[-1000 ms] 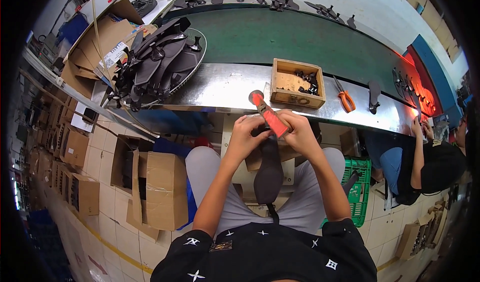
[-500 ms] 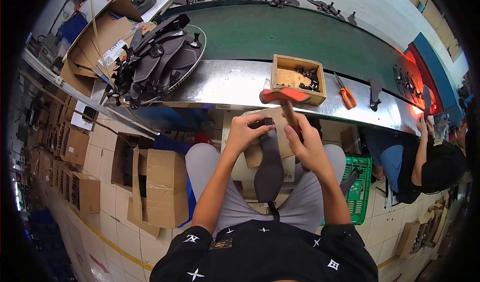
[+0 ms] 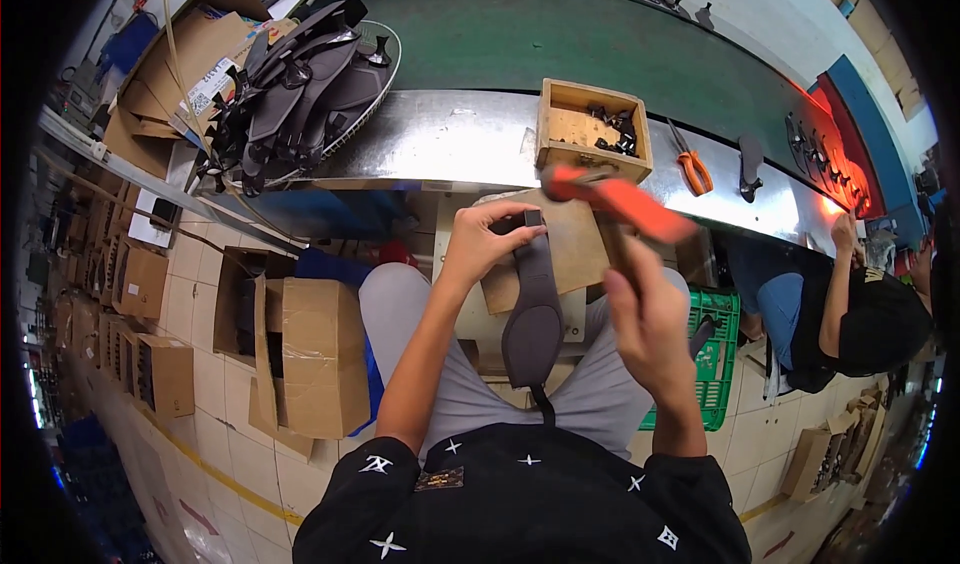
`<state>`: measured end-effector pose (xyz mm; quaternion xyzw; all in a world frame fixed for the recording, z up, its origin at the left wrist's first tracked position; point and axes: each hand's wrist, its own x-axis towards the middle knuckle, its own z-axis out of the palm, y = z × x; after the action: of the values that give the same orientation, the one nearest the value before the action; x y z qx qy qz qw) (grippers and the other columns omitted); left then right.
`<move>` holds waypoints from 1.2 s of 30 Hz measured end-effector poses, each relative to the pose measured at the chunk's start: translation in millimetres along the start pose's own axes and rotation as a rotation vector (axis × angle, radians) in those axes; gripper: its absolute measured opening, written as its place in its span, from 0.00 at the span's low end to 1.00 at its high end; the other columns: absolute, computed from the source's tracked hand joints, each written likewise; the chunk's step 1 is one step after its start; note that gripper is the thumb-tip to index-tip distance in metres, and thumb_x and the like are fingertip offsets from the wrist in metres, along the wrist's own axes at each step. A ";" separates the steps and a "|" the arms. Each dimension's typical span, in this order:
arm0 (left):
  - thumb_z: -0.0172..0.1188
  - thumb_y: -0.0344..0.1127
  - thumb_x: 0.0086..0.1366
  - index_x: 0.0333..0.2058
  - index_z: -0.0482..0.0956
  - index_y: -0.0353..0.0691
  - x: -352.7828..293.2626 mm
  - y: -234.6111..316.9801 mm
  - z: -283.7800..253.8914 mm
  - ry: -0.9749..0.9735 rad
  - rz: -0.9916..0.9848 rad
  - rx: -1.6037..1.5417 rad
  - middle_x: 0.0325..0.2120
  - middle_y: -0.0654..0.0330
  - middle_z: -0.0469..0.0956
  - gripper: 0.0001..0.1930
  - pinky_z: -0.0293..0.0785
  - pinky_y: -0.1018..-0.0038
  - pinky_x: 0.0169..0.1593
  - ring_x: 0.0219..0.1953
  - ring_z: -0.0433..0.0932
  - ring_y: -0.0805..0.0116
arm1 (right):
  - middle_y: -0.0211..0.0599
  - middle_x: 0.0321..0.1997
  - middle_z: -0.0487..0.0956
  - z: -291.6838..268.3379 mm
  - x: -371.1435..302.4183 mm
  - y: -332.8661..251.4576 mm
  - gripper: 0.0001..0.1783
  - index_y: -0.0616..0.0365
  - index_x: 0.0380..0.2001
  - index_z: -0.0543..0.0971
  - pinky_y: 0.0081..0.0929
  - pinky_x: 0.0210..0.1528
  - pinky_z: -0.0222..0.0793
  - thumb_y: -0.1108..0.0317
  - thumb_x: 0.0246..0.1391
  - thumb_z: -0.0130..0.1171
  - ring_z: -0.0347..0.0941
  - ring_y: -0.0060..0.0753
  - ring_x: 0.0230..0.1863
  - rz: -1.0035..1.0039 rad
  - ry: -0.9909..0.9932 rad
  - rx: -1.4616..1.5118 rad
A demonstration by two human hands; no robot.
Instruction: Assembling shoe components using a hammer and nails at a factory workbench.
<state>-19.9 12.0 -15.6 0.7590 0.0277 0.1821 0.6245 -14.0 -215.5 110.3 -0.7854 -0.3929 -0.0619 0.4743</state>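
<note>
Between my knees lies a dark grey shoe sole (image 3: 533, 336), its wide end toward me and a black strap trailing from it. At its narrow far end, the thumb and fingers of my left hand (image 3: 485, 249) pinch a small dark block (image 3: 533, 220), which looks like the heel tip. A pale board (image 3: 575, 249) on a stand is under the far part of the sole. My right hand (image 3: 652, 319) is wrapped round the handle of a hammer with a red head (image 3: 630, 207), blurred by motion, raised to the right of the heel end.
On the metal ledge ahead stand a wooden box (image 3: 565, 154) of small black pieces, orange-handled pliers (image 3: 692, 172) and a basket (image 3: 385, 89) heaped with soles. Behind runs a green conveyor belt (image 3: 480, 39). A cardboard box (image 3: 325, 359) stands left, a green crate (image 3: 712, 389) right. Another person (image 3: 870, 324) sits far right.
My right hand has moved right and toward me, and the hammer head has swung right and tilted. My left hand keeps its pinch at the sole's far end. The whole view has shifted slightly.
</note>
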 end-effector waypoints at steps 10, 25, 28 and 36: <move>0.68 0.61 0.51 0.71 0.48 0.50 -7.4 -6.1 0.2 0.026 0.025 0.733 0.49 0.75 0.81 0.55 0.31 0.37 0.66 0.67 0.60 0.62 | 0.44 0.28 0.76 6.7 7.7 14.5 0.15 0.67 0.51 0.70 0.34 0.27 0.68 0.73 0.62 0.52 0.72 0.40 0.25 0.112 -0.187 -0.063; 0.67 0.40 0.57 0.33 0.85 0.42 -39.8 44.2 2.5 -0.199 0.170 0.270 0.35 0.62 0.82 0.10 0.66 0.64 0.49 0.43 0.78 0.62 | 0.52 0.33 0.80 -18.1 9.9 38.7 0.17 0.64 0.53 0.72 0.34 0.31 0.72 0.72 0.61 0.54 0.79 0.51 0.31 0.043 -0.087 -0.232; 0.66 0.36 0.59 0.30 0.82 0.33 -62.9 97.7 3.7 -0.336 0.035 -0.005 0.26 0.59 0.76 0.10 0.67 0.73 0.32 0.31 0.75 0.65 | 0.46 0.36 0.79 -5.3 13.0 73.0 0.20 0.58 0.53 0.73 0.39 0.32 0.73 0.70 0.57 0.59 0.78 0.53 0.33 -0.073 -0.166 -0.285; 0.64 0.36 0.62 0.28 0.78 0.28 -88.5 131.6 10.9 -0.413 -0.167 -0.270 0.21 0.60 0.66 0.14 0.61 0.73 0.29 0.26 0.66 0.71 | 0.39 0.51 0.78 11.3 3.0 99.1 0.22 0.59 0.51 0.77 0.44 0.58 0.63 0.59 0.57 0.60 0.71 0.40 0.54 -0.296 -0.407 -0.456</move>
<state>-123.5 -50.8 87.4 0.6851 -0.0623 -0.0270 0.7253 51.9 -228.8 36.6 -0.8019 -0.5655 -0.0583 0.1839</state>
